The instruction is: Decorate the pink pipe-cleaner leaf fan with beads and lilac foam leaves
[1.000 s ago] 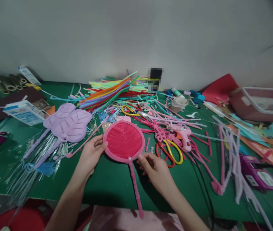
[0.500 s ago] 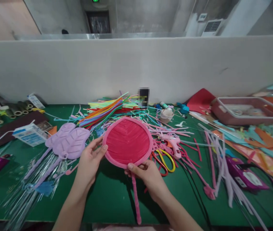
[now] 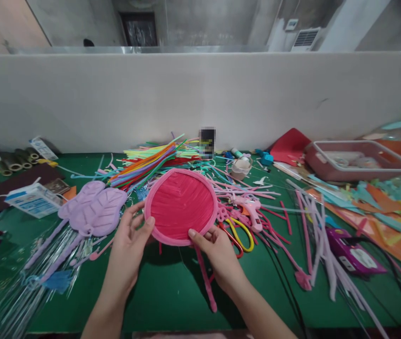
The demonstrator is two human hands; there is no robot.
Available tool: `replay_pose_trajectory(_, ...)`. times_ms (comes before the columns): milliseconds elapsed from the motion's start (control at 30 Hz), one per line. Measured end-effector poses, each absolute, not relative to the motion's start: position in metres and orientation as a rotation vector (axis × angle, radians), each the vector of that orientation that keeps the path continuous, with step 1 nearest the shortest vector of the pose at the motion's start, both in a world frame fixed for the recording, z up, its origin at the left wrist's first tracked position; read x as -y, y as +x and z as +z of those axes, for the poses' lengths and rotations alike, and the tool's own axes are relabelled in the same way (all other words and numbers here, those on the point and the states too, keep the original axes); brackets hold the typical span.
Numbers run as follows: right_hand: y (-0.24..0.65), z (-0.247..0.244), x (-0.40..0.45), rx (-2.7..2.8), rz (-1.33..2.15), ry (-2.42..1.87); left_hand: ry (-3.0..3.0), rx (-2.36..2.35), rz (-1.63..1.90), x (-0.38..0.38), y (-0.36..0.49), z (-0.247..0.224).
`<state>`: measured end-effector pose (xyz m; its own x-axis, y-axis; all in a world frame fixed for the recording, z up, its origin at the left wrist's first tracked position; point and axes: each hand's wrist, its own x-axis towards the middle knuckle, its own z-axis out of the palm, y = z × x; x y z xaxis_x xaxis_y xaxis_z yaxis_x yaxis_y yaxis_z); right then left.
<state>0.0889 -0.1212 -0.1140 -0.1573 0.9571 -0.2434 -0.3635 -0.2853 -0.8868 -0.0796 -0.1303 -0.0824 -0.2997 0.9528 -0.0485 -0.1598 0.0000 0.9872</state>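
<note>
In the head view, a pink-rimmed, red leaf-shaped fan (image 3: pixel 182 207) is held up in front of me, with its pink wrapped handle (image 3: pixel 206 281) slanting down to the right. My left hand (image 3: pixel 132 238) grips the left edge of its rim, thumb on the front. At the lower right edge, my right hand (image 3: pixel 214 249) pinches the rim near the handle, thumb in front and fingers behind. Yellow-and-red-handled scissors (image 3: pixel 241 235) lie just right of it. A pink glue gun (image 3: pixel 253 212) rests beyond them. To the left lie purple leaf-shaped fans (image 3: pixel 96 209).
Behind the fan is a pile of colourful pipe cleaners (image 3: pixel 143 165). A pink bin (image 3: pixel 359 172) stands at the back right. Purple boxes (image 3: pixel 355 252) and a dark cable (image 3: pixel 290 282) lie on the green table (image 3: pixel 172 301). A white partition (image 3: pixel 115 99) runs along the back.
The fan has turned slightly in my hands, its handle tip swinging right and up. Both hands stay on the rim. The whole view has shifted a little.
</note>
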Motion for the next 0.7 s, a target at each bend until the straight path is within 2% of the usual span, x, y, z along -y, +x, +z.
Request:
replay_pose_trajectory(100, 0.094, -0.111, 0.121, 0.896, 1.666, -1.05, 0.856, -1.318, 1.417, 0.134, -0.077, -0.083)
replay_pose_trajectory(167, 0.101, -0.111, 0.121, 0.886, 1.532, -1.104, 0.852, -1.327, 1.441, 0.136, -0.076, -0.083)
replay_pose_trajectory(333, 0.115, -0.112, 0.124, 1.234, 0.627, -1.316, 0.915, -1.378, 1.48, 0.138, -0.074, -0.084)
replay_pose_trajectory(400, 0.115, -0.11, 0.126, 1.441, 0.43, -1.315, 0.943, -1.406, 1.487, 0.14, -0.071, -0.082)
replay_pose_trajectory(700, 0.111, -0.106, 0.123, 1.783, 0.379, -1.413, 0.998, -1.426, 1.478, 0.145, -0.057, -0.075)
